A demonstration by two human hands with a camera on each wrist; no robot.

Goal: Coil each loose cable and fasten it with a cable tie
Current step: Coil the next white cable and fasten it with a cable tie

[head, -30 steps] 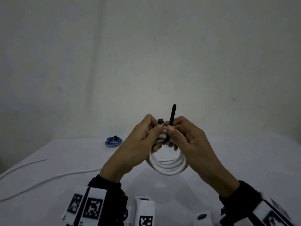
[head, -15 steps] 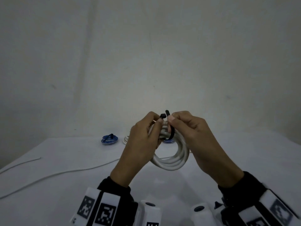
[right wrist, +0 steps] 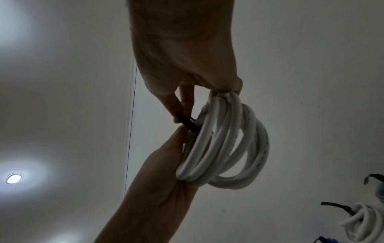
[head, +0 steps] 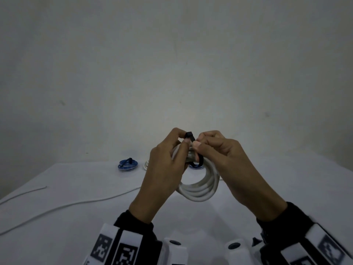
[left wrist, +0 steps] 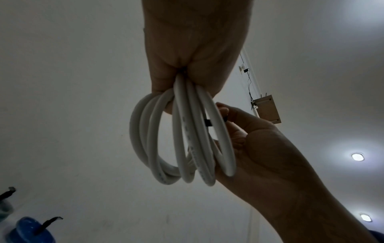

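Both hands hold a coiled white cable (head: 200, 190) up above the table. My left hand (head: 183, 139) grips the top of the coil and pinches the square head of a black cable tie (head: 189, 135). My right hand (head: 198, 140) pinches the tie's strap, which loops down around the coil's strands. In the left wrist view the coil (left wrist: 182, 139) hangs from the left hand (left wrist: 193, 49), and a bit of the tie (left wrist: 207, 122) shows between strands. In the right wrist view the right hand's thumb and finger pinch the strap (right wrist: 188, 123) beside the coil (right wrist: 224, 144).
A blue coil with a black tie (head: 127, 164) lies at the back of the white table (head: 286, 178). A small white coil (head: 146, 165) and another blue one (head: 196, 167) sit partly hidden behind the hands. A loose white cable (head: 66, 205) runs across the left.
The tie's free end stood straight up a second ago; the right hand has bent it over to the head held by the left hand. The coil has tilted a little.
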